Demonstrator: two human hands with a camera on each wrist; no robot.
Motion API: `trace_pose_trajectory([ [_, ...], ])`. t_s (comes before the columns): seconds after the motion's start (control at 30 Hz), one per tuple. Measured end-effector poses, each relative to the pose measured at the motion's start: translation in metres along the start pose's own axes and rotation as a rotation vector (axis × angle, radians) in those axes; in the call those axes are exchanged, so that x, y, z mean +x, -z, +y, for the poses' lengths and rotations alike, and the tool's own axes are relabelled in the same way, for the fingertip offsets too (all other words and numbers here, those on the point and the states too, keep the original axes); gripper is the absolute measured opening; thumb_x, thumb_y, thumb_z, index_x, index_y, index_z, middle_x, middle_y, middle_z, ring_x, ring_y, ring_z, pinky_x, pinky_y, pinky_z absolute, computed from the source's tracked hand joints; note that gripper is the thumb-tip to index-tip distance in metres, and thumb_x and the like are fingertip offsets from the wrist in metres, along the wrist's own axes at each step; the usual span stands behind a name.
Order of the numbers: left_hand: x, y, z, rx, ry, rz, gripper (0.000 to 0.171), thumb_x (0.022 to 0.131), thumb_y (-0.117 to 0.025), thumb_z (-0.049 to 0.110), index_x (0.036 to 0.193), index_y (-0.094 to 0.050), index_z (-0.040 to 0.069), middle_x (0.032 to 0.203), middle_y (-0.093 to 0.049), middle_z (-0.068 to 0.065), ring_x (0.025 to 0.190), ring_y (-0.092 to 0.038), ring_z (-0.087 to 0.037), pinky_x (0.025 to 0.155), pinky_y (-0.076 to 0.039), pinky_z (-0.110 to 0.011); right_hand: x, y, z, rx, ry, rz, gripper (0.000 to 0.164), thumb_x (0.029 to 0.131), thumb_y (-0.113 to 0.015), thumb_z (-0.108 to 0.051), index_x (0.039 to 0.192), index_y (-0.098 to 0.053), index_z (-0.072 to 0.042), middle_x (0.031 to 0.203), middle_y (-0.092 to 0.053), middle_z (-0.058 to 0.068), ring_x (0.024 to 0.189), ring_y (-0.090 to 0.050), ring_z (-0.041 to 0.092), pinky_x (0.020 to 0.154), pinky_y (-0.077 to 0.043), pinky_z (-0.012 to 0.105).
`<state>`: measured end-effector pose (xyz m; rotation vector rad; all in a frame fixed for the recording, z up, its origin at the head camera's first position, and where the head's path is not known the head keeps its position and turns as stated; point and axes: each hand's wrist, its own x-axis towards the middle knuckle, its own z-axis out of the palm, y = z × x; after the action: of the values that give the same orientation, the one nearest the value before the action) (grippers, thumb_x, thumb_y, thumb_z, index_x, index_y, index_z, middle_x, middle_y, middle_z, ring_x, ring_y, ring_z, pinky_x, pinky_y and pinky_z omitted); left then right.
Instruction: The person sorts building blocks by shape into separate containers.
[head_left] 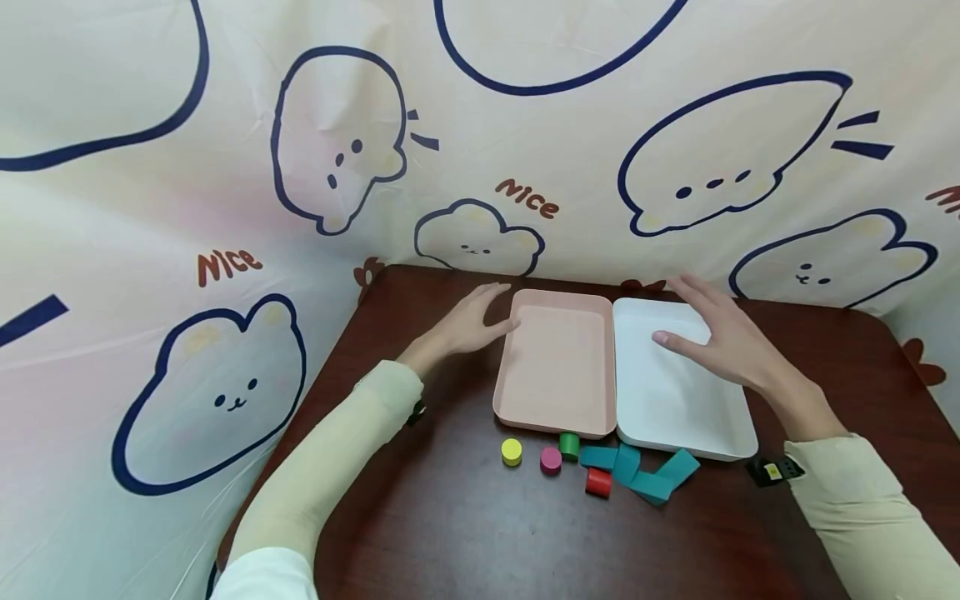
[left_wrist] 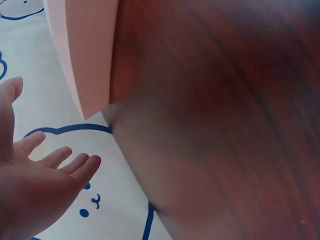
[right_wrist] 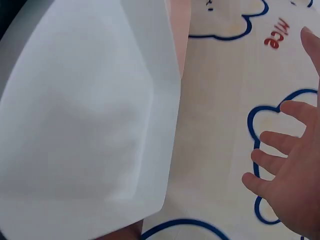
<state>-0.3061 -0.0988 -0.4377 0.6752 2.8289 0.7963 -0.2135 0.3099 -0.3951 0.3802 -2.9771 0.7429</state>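
Side by side on the table lie a shallow pink tray (head_left: 558, 367) and a white tray (head_left: 675, 383); no objects show inside either. By the pink tray's upper left edge is my left hand (head_left: 472, 321), fingers spread and holding nothing; whether the thumb touches the rim I cannot tell. The left wrist view has this hand (left_wrist: 45, 180) apart from the pink tray's corner (left_wrist: 90, 65). My right hand (head_left: 720, 337) hovers over the white tray's right side, fingers extended. In the right wrist view the hand (right_wrist: 295, 160) is apart from the white tray (right_wrist: 160, 150).
In front of the trays lie a yellow cylinder (head_left: 512, 452), a magenta one (head_left: 551, 461), a green one (head_left: 569, 447), a red one (head_left: 598, 482) and several teal blocks (head_left: 651, 486). Behind the dark wooden table (head_left: 465, 517) hangs a printed curtain (head_left: 585, 167).
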Motion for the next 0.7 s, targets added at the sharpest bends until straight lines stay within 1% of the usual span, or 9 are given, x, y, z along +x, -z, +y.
trace_pose_trajectory([
  [0.17, -0.005, -0.005, -0.004, -0.06, 0.017, 0.005, 0.075, 0.104, -0.063, 0.047, 0.165, -0.035, 0.013, 0.169, -0.036, -0.012, 0.155, -0.035, -0.03, 0.125, -0.034, -0.052, -0.001, -0.003, -0.016, 0.01, 0.039, -0.009, 0.098, 0.093, -0.074, -0.058, 0.17, -0.024, -0.023, 0.175, -0.02, 0.017, 0.156, -0.022, 0.049, 0.111, -0.025, 0.084],
  [0.33, -0.009, -0.008, -0.006, -0.165, 0.055, -0.002, 0.072, 0.105, -0.063, 0.045, 0.164, -0.036, 0.013, 0.166, -0.04, -0.013, 0.15, -0.043, -0.033, 0.12, -0.04, -0.053, -0.003, -0.009, -0.028, 0.02, 0.079, -0.018, 0.096, 0.093, -0.075, -0.057, 0.169, -0.028, -0.025, 0.173, -0.024, 0.017, 0.155, -0.024, 0.048, 0.11, -0.027, 0.084],
  [0.5, -0.01, -0.009, -0.007, -0.272, 0.092, -0.009, 0.068, 0.106, -0.063, 0.04, 0.163, -0.037, 0.014, 0.165, -0.041, -0.013, 0.147, -0.047, -0.033, 0.117, -0.044, -0.052, -0.004, -0.017, -0.036, 0.029, 0.132, -0.029, 0.095, 0.092, -0.076, -0.055, 0.168, -0.032, -0.019, 0.171, -0.03, 0.02, 0.153, -0.028, 0.05, 0.109, -0.031, 0.083],
  [0.6, -0.009, -0.011, -0.007, -0.3, 0.115, -0.011, 0.067, 0.107, -0.063, 0.039, 0.163, -0.036, 0.014, 0.165, -0.042, -0.012, 0.147, -0.048, -0.033, 0.117, -0.045, -0.051, -0.003, -0.024, -0.042, 0.063, 0.159, -0.032, 0.094, 0.092, -0.078, -0.053, 0.167, -0.035, -0.016, 0.169, -0.033, 0.019, 0.153, -0.031, 0.048, 0.112, -0.032, 0.08],
  [0.7, -0.008, -0.013, -0.006, -0.32, 0.137, -0.014, 0.068, 0.107, -0.063, 0.04, 0.163, -0.036, 0.014, 0.165, -0.042, -0.012, 0.147, -0.048, -0.032, 0.117, -0.045, -0.05, -0.004, -0.03, -0.048, 0.103, 0.169, -0.051, 0.093, 0.091, -0.08, -0.053, 0.166, -0.037, -0.017, 0.168, -0.035, 0.018, 0.152, -0.033, 0.046, 0.112, -0.034, 0.078],
])
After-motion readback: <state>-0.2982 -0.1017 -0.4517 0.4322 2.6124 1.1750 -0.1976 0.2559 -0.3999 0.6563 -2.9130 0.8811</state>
